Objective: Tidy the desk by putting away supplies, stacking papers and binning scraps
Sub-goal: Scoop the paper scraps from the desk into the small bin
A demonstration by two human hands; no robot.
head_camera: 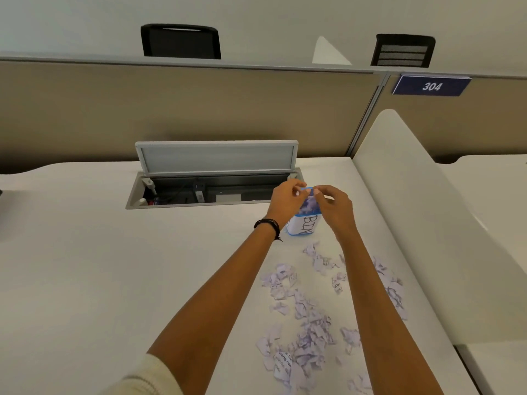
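White desk [114, 252] strewn with torn scraps [308, 332] below beige partition [171, 109]; left hand [286, 199] and right hand [332, 205] pinch scraps over bin [303, 227].

**What we cannot see well**

The left hand [285, 199] and right hand [333, 203] cover the top of the bin [303, 226], so we cannot tell if they pinch anything. The right arm [379, 309] hides some scraps [308, 332], and the bottom edge cuts off more. Their print is too small to read. The things in the dark hatch [211, 192] are too small to tell. A wall [199, 104] hides most of two chairs [180, 41].
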